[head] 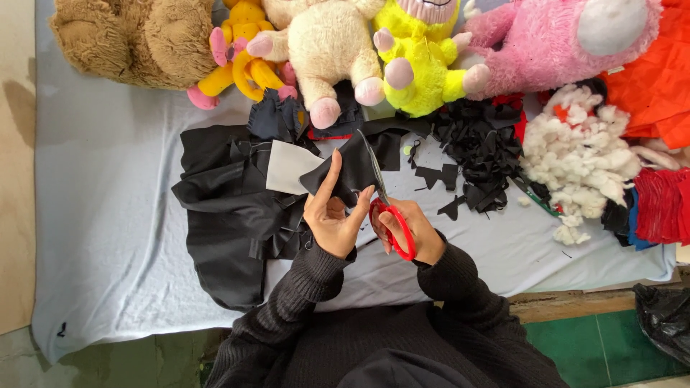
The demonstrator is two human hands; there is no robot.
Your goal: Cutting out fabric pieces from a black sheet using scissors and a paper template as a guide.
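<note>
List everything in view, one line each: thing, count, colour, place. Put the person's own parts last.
plush toys: five, brown, yellow, cream, yellow, pink; top row
stuffing: one heap, white; right
fabric scraps: pile, black; centre right
orange cloth: one; top right
black fabric: heap; left of hands
sheet: one, pale blue; underneath
fabric piece: one, black; held
scissors: one, red handles; cutting it
left hand: holds piece
right hand: holds scissors

Red-handled scissors [392, 228], black fabric piece [348, 169], pale blue table cover [108, 215], white stuffing [578, 154], pink plush toy [546, 43]
</note>
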